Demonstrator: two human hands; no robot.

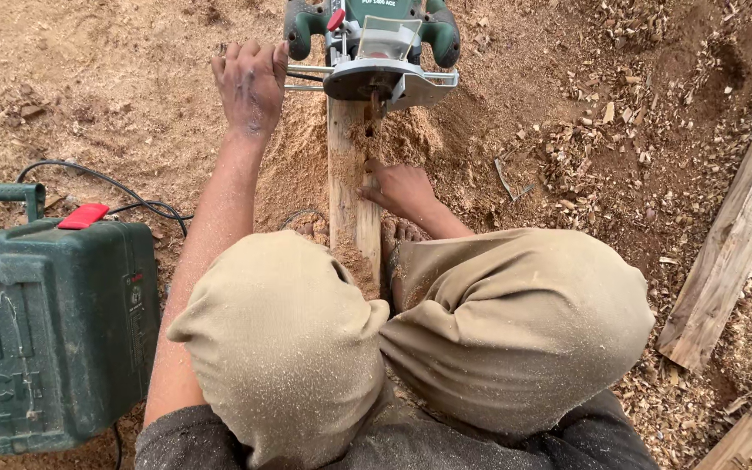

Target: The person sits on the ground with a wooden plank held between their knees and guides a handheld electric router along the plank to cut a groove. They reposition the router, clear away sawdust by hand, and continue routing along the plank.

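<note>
Wooden post [347, 187] on the sawdust ground, pinned between the squatting person's knees.
The right hand [400, 187] presses flat on the post, gripping nothing, apparently steadying it; farther off, the left hand [251, 83] rests open beside the green router [374, 48] at the post's far end.

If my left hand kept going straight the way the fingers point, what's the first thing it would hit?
The left hand points away from you, beside the green router. Its fingertips already reach the picture's top edge; only sawdust-covered ground shows ahead. The router sits to its right, likely outside that line.
</note>
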